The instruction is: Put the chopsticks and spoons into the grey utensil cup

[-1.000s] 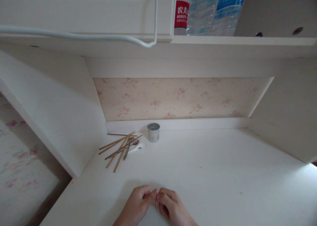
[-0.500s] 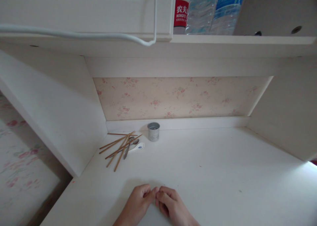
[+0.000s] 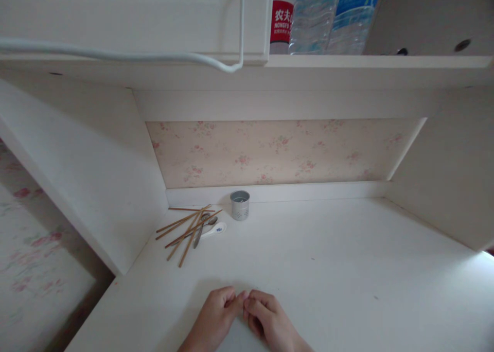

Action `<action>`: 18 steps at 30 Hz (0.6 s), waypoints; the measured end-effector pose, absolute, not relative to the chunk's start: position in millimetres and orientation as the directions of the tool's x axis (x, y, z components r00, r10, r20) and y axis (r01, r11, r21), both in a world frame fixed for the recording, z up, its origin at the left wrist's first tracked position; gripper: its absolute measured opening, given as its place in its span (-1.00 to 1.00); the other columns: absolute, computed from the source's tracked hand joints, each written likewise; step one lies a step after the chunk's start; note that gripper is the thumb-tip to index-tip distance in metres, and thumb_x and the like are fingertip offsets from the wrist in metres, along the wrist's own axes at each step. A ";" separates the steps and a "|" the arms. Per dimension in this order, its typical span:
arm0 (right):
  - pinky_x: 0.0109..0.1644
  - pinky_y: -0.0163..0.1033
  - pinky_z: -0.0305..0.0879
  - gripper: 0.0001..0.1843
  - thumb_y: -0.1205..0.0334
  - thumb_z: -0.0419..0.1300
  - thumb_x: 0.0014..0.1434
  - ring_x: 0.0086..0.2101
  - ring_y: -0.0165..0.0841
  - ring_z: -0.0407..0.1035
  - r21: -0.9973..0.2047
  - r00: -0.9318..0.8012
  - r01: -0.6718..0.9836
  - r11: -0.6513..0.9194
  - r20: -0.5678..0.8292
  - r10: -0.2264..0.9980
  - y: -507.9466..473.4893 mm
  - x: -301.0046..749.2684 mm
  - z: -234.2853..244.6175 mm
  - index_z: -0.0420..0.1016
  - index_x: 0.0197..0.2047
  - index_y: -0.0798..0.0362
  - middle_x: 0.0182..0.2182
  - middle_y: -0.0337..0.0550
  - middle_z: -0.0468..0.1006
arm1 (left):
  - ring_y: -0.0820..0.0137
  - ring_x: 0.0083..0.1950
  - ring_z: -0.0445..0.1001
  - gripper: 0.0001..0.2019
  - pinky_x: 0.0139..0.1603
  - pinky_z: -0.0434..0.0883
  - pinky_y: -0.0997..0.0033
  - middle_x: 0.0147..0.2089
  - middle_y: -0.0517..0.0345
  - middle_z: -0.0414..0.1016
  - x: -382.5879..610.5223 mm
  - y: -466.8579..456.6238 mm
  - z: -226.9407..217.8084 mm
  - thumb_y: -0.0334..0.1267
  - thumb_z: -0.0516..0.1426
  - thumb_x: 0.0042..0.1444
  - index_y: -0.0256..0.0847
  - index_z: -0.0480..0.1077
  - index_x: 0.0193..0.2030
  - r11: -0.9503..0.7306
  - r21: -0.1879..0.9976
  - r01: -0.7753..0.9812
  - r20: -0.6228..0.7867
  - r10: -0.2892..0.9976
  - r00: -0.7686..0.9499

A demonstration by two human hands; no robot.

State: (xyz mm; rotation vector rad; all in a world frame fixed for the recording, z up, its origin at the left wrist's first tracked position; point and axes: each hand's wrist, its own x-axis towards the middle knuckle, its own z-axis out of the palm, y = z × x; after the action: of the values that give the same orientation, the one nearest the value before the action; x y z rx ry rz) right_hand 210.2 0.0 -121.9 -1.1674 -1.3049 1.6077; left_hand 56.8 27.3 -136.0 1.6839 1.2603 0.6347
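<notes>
My left hand (image 3: pixel 216 318) and my right hand (image 3: pixel 268 321) rest on the white desk (image 3: pixel 328 269) near its front edge, fingertips touching each other. Both have their fingers curled in, and nothing shows inside them. Farther back on the left lies a loose pile of wooden chopsticks (image 3: pixel 185 228), with a metal spoon (image 3: pixel 200 231) and a white ceramic spoon (image 3: pixel 214 231) among them. A small perforated metal cup (image 3: pixel 240 205) stands upright just right of the pile, near the back ledge.
A shelf above holds water bottles (image 3: pixel 332 15) and a red-labelled bottle (image 3: pixel 281 20). A white cable (image 3: pixel 154 56) hangs along the shelf front. White side panels close the desk on the left and right; floral wallpaper (image 3: pixel 270 154) lines the back.
</notes>
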 end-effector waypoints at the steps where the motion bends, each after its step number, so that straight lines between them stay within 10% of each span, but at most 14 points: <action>1: -0.53 -0.33 -0.12 -0.53 -0.14 0.04 0.17 -0.65 -0.50 -0.05 -0.979 -0.296 -0.009 -0.204 -0.192 0.936 -0.1 210.1 -122.1 0.36 -0.52 0.08 -0.72 -0.39 0.13 | 0.47 -0.45 0.07 -0.56 -0.44 0.02 0.48 -0.54 0.33 -0.01 56.9 27.1 -135.8 0.11 0.00 0.16 -0.16 0.09 -0.56 -0.070 0.885 0.461 -0.109 0.931 0.350; 18: -0.57 -0.34 -0.13 -0.56 -0.15 0.06 0.12 -0.68 -0.52 -0.04 -0.975 -0.278 -0.015 -0.220 -0.207 0.938 -1.0 208.9 -115.6 0.27 -0.54 0.05 -0.74 -0.40 0.15 | 0.47 -0.45 0.08 -0.56 -0.43 0.03 0.47 -0.54 0.33 -0.01 57.1 27.1 -135.4 0.11 0.02 0.16 -0.17 0.10 -0.56 -0.071 0.884 0.463 -0.104 0.934 0.342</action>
State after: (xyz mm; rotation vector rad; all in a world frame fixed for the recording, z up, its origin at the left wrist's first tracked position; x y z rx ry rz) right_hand 208.9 -1.0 -115.6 -1.1881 -1.2658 1.6018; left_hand 57.1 27.1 -135.4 1.6888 1.2624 0.6450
